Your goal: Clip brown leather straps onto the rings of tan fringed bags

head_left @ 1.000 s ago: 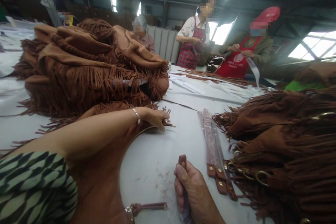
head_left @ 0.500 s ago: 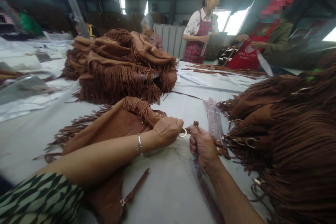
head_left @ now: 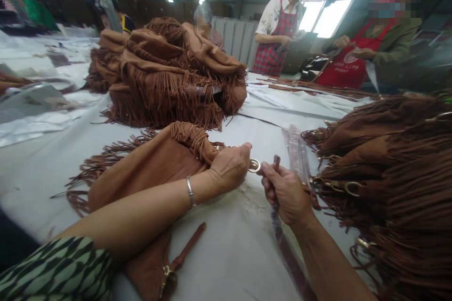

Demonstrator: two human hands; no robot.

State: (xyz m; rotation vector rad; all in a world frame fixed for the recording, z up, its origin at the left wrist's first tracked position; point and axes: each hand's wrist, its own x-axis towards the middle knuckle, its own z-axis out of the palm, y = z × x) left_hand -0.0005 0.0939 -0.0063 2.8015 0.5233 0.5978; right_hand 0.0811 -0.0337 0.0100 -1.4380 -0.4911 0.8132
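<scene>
A brown fringed suede bag [head_left: 148, 171] lies on the white table, partly under my left forearm. My left hand [head_left: 231, 167] is closed at the bag's right end, and its fingers hide what they pinch. A gold metal ring [head_left: 254, 165] shows between my two hands. My right hand [head_left: 287, 190] is closed round a brown leather strap [head_left: 294, 263]. The strap's end sticks up above the thumb, and its plastic-covered length hangs down toward me. Nearer me lies a short strap [head_left: 189, 247] with a gold clasp [head_left: 167, 275].
A tall pile of fringed bags [head_left: 165, 75] stands beyond my hands. More fringed bags [head_left: 399, 188] with gold rings are heaped at the right. Plastic-wrapped straps [head_left: 297, 148] lie beside that heap. Across the table two people in red aprons [head_left: 277, 37] handle strips.
The view has tilted down and turned slightly left. Between my hands the gold ring now shows more fully, face on. Both hands keep their closed grip.
</scene>
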